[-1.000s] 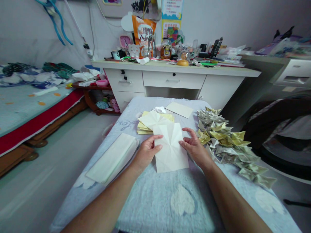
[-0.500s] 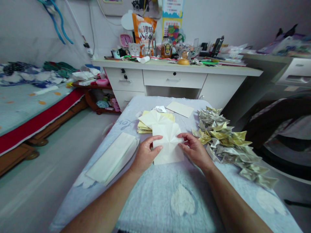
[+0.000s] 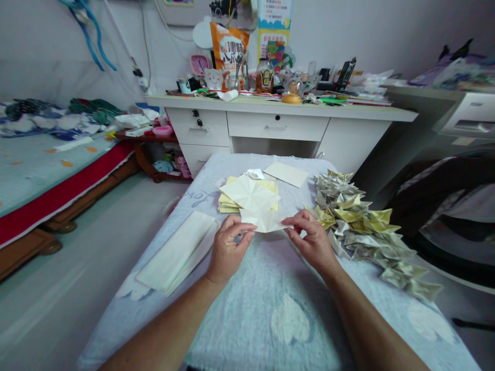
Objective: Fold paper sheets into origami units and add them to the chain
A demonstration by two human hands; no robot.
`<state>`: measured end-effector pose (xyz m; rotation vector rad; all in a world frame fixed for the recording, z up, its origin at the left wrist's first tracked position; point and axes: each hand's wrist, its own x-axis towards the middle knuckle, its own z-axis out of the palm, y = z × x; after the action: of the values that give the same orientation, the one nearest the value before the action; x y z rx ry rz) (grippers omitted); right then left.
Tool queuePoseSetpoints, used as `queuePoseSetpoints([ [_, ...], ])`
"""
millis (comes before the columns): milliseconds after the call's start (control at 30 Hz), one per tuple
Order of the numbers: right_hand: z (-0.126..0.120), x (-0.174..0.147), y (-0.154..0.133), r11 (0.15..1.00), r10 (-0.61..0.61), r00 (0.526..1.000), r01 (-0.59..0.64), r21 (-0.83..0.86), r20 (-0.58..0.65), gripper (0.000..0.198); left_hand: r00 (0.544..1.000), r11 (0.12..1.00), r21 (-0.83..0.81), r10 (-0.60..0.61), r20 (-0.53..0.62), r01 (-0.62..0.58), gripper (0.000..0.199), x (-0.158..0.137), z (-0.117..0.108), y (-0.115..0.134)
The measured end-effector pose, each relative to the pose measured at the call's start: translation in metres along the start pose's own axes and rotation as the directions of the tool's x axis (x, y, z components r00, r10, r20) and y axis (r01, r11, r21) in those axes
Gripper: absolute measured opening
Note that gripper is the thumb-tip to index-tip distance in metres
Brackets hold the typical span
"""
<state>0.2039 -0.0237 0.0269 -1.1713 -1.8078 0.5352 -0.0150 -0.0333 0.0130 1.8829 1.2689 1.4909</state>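
Observation:
Between my two hands a creased sheet of white paper point(image 3: 266, 221) is held up by its left and right sides, its near edge folded at the fingertips. My left hand point(image 3: 231, 247) pinches the left end between thumb and fingers. At the right end, my right hand point(image 3: 310, 238) does the same. Just behind it, another creased white sheet point(image 3: 249, 191) lies on a stack of yellow paper point(image 3: 228, 203). To the right spreads a pile of folded paper pieces point(image 3: 359, 226), gold and silvery grey.
A folded white paper bundle point(image 3: 178, 252) lies left on the cloth-covered table point(image 3: 247, 330). A pale card point(image 3: 286, 173) rests at the far side. Beyond stands a cluttered desk point(image 3: 278, 105); a washing machine point(image 3: 464, 118) is at right, a bed point(image 3: 58, 170) at left.
The sheet stood open as a full square before; now it is doubled along its middle and shows as a shorter strip. Both hands keep their pinch at its sides.

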Motion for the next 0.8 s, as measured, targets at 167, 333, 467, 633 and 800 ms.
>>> queuePoseSetpoints([
  [167, 0.002, -0.003, 0.000, 0.816, 0.344, 0.912, -0.408, 0.410, 0.223, 0.049, 0.994, 0.993, 0.058, 0.107, 0.010, -0.108, 0.017, -0.005, 0.001, 0.001],
  [333, 0.008, -0.002, 0.001, 0.458, 0.449, 0.821, -0.551, 0.698, 0.353, 0.061, 0.954, 0.949, 0.109, 0.285, 0.094, -0.295, 0.021, -0.008, 0.004, 0.003],
  [467, 0.007, 0.000, 0.003, 0.371, 0.465, 0.825, -0.510, 0.776, 0.319, 0.045, 0.900, 0.892, 0.142, 0.411, 0.143, -0.429, 0.028, -0.008, 0.005, 0.005],
  [633, 0.009, -0.002, 0.012, 0.482, 0.431, 0.862, -0.470, 0.740, 0.268, 0.039, 0.895, 0.896, 0.144, 0.383, 0.230, -0.421, 0.029, -0.010, 0.004, 0.008],
  [800, 0.012, -0.003, 0.015, 0.571, 0.344, 0.922, -0.355, 0.740, 0.177, 0.067, 0.959, 0.990, -0.073, 0.132, 0.250, -0.117, 0.078, -0.012, 0.005, 0.006],
])
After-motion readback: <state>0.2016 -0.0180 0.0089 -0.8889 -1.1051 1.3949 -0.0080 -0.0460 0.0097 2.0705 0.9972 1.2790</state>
